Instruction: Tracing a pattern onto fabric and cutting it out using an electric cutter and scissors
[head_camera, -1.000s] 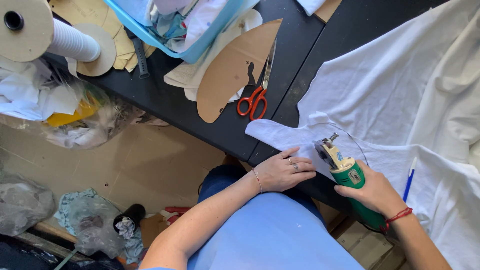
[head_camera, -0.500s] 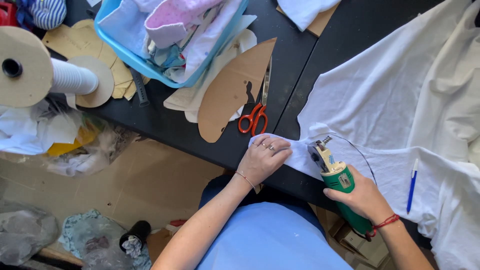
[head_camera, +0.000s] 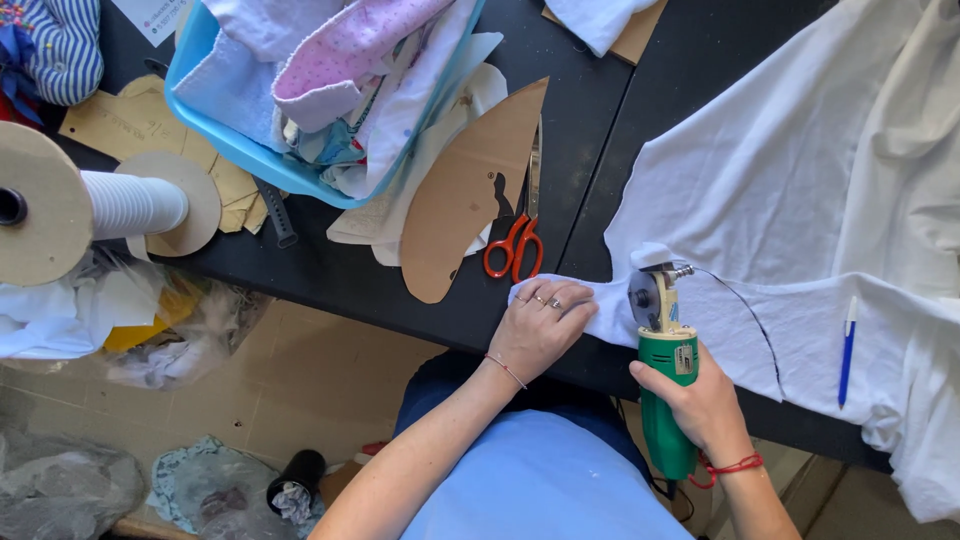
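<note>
Head cam, right hand w/ green cutter, left hand (flat) on white fabric

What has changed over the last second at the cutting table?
The left hand slid up the white fabric, closer to the green rotary cutter. The cutter, gripped in the right hand, turned more upright. Scissors, cardboard pattern and pen stayed put.

The right hand wraps the green rotary cutter, so its palm covers part of the handle, and the handle's lower end sinks out of sight behind the blue shirt. Just left of it, the left hand presses flat, hiding the white fabric beneath, while that fabric runs off the right edge.
</note>
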